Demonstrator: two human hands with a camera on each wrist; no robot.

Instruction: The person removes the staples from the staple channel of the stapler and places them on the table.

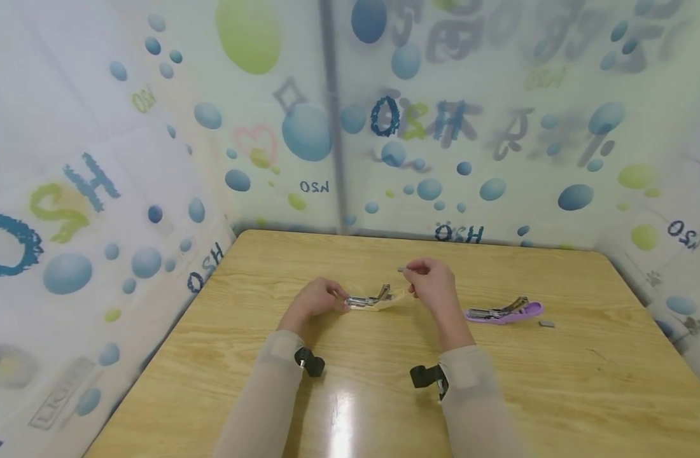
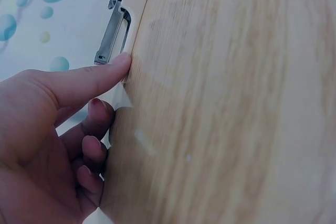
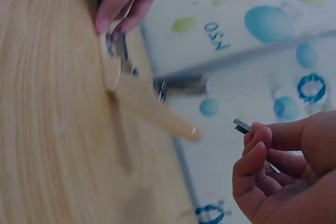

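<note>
A cream stapler (image 1: 375, 305) lies opened out on the table, its metal parts facing up. My left hand (image 1: 317, 298) pinches one end of it, the thumb (image 2: 113, 72) against its edge in the left wrist view. Between thumb and fingers, my right hand (image 1: 437, 286) holds a short grey strip of staples (image 1: 402, 269) in the air, just past the stapler's other end. In the right wrist view the strip (image 3: 242, 126) sticks out from the fingertips, apart from the stapler's cream handle (image 3: 157, 116).
To the right lies a purple stapler (image 1: 503, 315), also opened out, with another grey staple strip (image 1: 547, 324) beside it. The wooden table (image 1: 373, 381) ends at a printed curtain (image 1: 419, 210) at the back, with more of it along the left side.
</note>
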